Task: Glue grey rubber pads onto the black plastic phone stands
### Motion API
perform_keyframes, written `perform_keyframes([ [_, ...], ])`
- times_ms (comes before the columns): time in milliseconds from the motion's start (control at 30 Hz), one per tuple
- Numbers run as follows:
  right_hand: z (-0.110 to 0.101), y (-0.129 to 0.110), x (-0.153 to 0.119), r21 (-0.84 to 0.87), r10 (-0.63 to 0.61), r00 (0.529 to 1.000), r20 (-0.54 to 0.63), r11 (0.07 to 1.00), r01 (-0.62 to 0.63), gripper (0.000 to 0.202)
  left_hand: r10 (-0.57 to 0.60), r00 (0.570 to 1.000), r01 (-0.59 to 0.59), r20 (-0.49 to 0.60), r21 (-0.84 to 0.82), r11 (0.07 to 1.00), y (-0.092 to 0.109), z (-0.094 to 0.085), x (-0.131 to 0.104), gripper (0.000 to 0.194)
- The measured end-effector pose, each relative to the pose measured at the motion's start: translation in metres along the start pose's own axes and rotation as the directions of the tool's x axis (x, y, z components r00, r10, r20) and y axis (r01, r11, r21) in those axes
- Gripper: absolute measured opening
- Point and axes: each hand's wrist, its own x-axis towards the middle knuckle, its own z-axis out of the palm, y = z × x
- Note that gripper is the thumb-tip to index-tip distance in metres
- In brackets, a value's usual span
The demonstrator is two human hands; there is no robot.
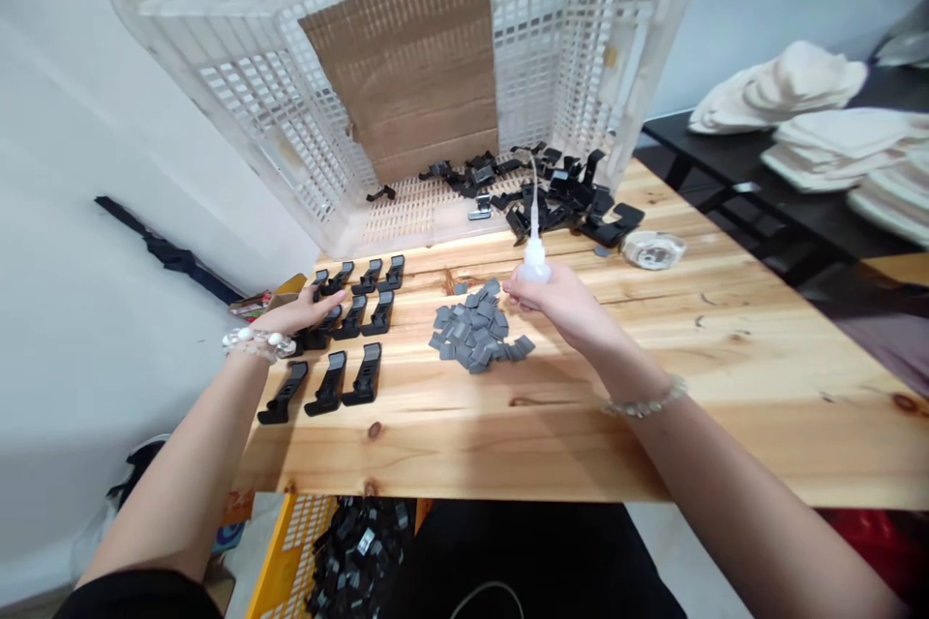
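Wrapped round a white squeeze bottle [535,256] with a long thin nozzle pointing up, my right hand [555,300] is just right of a pile of small grey pads [475,329]. My left hand [301,314] reaches over the left part of several black plastic brackets [364,374] laid out in rows on the wooden table [450,445]. Its fingers are stretched out at the upper rows, touching or just above a bracket, and the hand hides some of them.
Behind the pile, a white plastic crate [319,145] lies on its side with cardboard [428,68] inside and loose black parts [558,193] spilling out. A tape roll [653,250] sits at right. Below the front edge is a yellow basket [280,571] of black parts.
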Motion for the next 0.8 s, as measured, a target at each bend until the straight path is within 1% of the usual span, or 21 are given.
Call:
perform_keyframes([
  [100,-0.001,0.002,0.002,0.002,0.006,1.000,0.009,1.000,-0.006,0.024,0.009,0.994,-0.012,0.112,0.026,1.000,0.022,0.004,-0.004,0.106],
  [200,-0.001,0.003,0.002,0.012,0.005,1.000,0.021,1.000,-0.005,0.022,0.071,0.985,-0.077,0.155,0.032,0.996,0.044,0.019,-0.013,0.106],
  [267,-0.001,0.003,0.002,0.009,-0.002,1.000,0.024,1.000,0.002,0.021,0.138,0.977,-0.149,0.161,0.059,0.987,0.058,0.031,-0.019,0.106],
  [333,-0.001,0.002,0.002,0.005,-0.005,1.000,0.023,1.000,0.005,0.020,0.179,0.971,-0.199,0.156,0.127,0.972,0.070,0.041,-0.023,0.107],
  [433,0.000,0.002,0.003,0.004,-0.006,1.000,0.021,1.000,0.006,0.018,0.185,0.976,-0.208,0.120,0.234,0.950,0.082,0.050,-0.023,0.106],
  [500,0.000,0.002,0.003,0.007,-0.004,1.000,0.018,1.000,0.004,0.018,0.201,0.975,-0.219,0.093,0.265,0.939,0.087,0.052,-0.021,0.096],
  [600,0.000,0.003,0.004,0.010,-0.003,1.000,0.017,1.000,0.003,0.017,0.237,0.969,-0.246,0.066,0.287,0.926,0.089,0.051,-0.017,0.082],
  [800,0.002,0.002,0.003,-0.006,-0.004,1.000,0.030,1.000,0.004,0.018,0.325,0.946,-0.315,0.019,0.301,0.900,0.082,0.043,-0.020,0.071],
])
